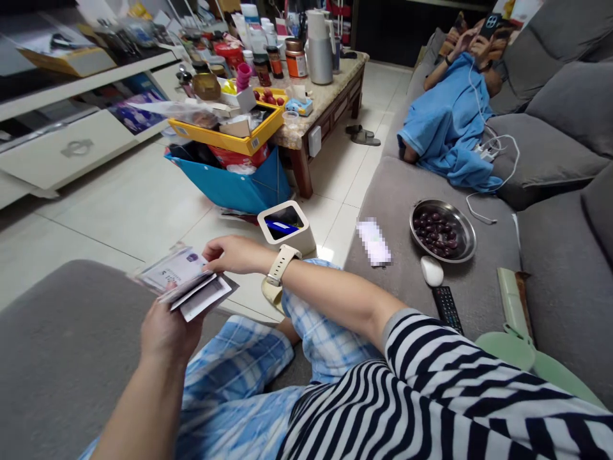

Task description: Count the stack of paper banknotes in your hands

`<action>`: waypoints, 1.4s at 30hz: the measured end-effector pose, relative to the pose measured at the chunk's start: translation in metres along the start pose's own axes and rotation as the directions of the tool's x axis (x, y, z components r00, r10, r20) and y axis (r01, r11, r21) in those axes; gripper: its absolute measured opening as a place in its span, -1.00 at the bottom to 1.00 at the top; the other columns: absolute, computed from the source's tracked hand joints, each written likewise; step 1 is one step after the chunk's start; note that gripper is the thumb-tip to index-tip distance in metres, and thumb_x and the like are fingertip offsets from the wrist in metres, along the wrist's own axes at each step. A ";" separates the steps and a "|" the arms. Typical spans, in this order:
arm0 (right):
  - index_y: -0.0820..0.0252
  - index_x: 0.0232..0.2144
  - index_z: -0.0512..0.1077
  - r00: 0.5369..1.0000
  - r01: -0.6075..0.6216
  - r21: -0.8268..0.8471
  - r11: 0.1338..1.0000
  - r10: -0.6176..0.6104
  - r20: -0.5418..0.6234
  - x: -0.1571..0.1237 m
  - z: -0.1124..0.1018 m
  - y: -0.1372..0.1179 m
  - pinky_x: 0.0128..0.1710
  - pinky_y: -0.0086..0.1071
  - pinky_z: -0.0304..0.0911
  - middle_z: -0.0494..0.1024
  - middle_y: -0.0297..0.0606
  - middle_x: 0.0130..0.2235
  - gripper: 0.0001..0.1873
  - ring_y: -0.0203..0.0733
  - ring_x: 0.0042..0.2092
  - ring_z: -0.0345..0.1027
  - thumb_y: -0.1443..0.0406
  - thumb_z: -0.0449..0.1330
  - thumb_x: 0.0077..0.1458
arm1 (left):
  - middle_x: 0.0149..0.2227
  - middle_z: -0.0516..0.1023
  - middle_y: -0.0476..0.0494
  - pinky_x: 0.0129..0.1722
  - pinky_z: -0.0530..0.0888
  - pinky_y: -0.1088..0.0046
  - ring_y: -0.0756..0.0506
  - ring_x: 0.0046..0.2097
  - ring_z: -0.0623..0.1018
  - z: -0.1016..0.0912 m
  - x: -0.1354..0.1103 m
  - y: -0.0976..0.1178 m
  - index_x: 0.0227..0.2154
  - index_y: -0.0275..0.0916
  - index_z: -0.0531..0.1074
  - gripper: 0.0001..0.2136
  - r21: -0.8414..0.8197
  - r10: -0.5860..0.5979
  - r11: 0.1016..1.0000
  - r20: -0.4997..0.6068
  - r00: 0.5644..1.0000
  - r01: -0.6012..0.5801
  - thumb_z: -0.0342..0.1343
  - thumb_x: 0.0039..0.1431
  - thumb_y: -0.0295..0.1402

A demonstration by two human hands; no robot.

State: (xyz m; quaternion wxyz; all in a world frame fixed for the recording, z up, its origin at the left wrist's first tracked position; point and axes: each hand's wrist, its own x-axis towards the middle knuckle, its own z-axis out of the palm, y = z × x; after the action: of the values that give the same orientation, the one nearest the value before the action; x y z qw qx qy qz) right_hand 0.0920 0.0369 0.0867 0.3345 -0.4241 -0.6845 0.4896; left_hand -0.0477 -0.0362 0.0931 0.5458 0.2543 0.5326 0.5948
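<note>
White cards (184, 281) fanned in left hand (165, 329); right hand (232, 254) pinches their top edge.

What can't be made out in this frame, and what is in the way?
- Stack of cards and papers, head view: print too small and blurred; the left hand covers its lower part.
- Right hand: fingertips rest on the stack's edge, grip unclear.
- Pixelated patch on the sofa: deliberately blurred.
- Bin: contents mostly hidden by its rim.
- Remote control: buttons unreadable.
</note>
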 end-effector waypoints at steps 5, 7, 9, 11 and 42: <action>0.23 -0.46 0.43 0.999 0.043 -0.099 0.994 -0.043 -0.003 0.039 0.006 -0.037 -0.30 -0.49 0.13 0.49 -0.45 -0.43 -0.89 -0.33 -0.31 0.35 0.37 0.32 0.00 | -0.18 0.62 -0.23 -0.08 0.55 0.19 -0.09 -0.23 0.60 -0.018 0.035 0.028 -0.02 -0.37 0.46 -0.69 -0.083 0.042 0.996 0.034 0.999 -0.039 -0.01 0.23 -0.42; 0.22 -0.47 0.43 0.998 0.057 -0.090 0.994 -0.060 -0.030 0.046 0.011 -0.039 -0.29 -0.48 0.13 0.49 -0.44 -0.43 -0.89 -0.33 -0.32 0.34 0.36 0.32 -0.02 | -0.21 0.62 -0.24 -0.13 0.57 0.23 -0.09 -0.27 0.60 -0.024 0.045 0.033 -0.06 -0.38 0.49 -0.71 -0.116 -0.011 0.993 0.002 1.000 0.011 0.00 0.21 -0.42; 0.21 -0.45 0.45 0.998 0.041 -0.053 0.998 -0.043 -0.046 0.048 0.018 -0.033 -0.30 -0.47 0.14 0.50 -0.43 -0.43 -0.89 -0.32 -0.33 0.34 0.33 0.33 -0.05 | -0.26 0.62 -0.24 -0.24 0.59 0.23 -0.12 -0.32 0.61 -0.031 0.052 0.031 -0.13 -0.38 0.51 -0.74 -0.132 -0.055 0.990 0.000 0.998 0.055 0.03 0.20 -0.38; 0.20 -0.45 0.46 0.998 -0.007 -0.013 1.000 0.006 -0.059 0.045 0.025 -0.020 -0.33 -0.45 0.14 0.50 -0.42 -0.44 -0.88 -0.31 -0.37 0.34 0.29 0.32 -0.04 | -0.29 0.63 -0.24 -0.29 0.59 0.23 -0.14 -0.34 0.61 -0.038 0.056 0.022 -0.21 -0.37 0.53 -0.76 -0.147 -0.086 0.985 0.014 0.996 0.087 0.11 0.13 -0.34; 0.18 -0.45 0.41 0.990 -0.040 0.282 0.959 0.077 -0.121 0.017 0.053 0.030 -0.54 -0.44 0.04 0.36 -0.43 -0.53 -0.74 -0.35 -0.54 0.13 0.11 0.29 -0.04 | -0.28 0.64 -0.22 -0.33 0.55 0.30 -0.13 -0.37 0.60 -0.045 0.055 -0.024 -0.20 -0.32 0.54 -0.75 -0.312 -0.289 0.910 -0.007 0.957 0.272 0.17 0.05 -0.35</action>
State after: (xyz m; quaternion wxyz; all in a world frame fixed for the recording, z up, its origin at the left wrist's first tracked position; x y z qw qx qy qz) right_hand 0.0466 0.0364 0.0429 0.4205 -0.4241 -0.5723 0.5619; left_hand -0.0938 -0.0056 0.0424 0.6440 0.0712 0.4787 0.5925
